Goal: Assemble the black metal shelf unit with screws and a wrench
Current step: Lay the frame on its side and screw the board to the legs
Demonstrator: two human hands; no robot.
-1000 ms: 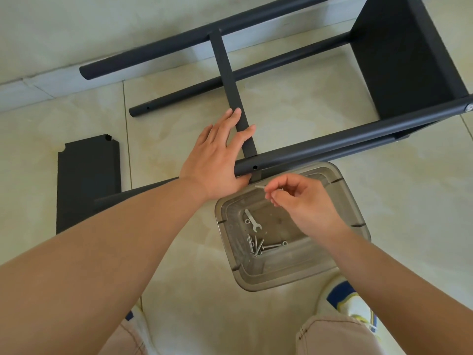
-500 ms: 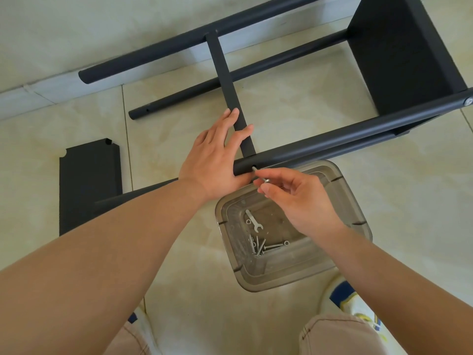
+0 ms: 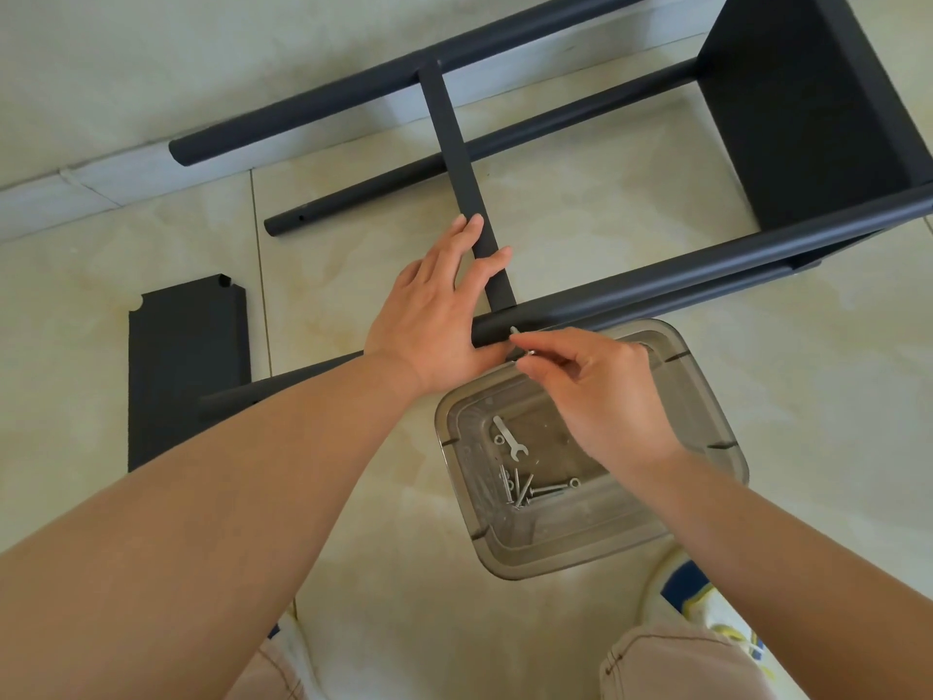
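The black shelf frame lies on its side on the tiled floor, its near tube [image 3: 707, 267] running from lower left to upper right. A flat black crossbar [image 3: 457, 159] meets that tube. My left hand [image 3: 434, 315] rests flat over the joint, fingers straight along the crossbar. My right hand [image 3: 601, 391] pinches a silver screw [image 3: 517, 341] whose tip sits at the hole in the near tube. A small silver wrench [image 3: 510, 437] and several loose screws [image 3: 530, 490] lie in the clear plastic tray [image 3: 717, 431] below the tube.
A black shelf panel [image 3: 818, 108] stands fixed at the frame's right end. A loose black panel [image 3: 187, 366] lies flat at the left. Two more black tubes [image 3: 454, 149] run along the wall's baseboard. My knees and shoes are at the bottom edge.
My right hand has carried the screw up from above the tray to the hole in the near tube. My left hand has stayed flat on the joint.
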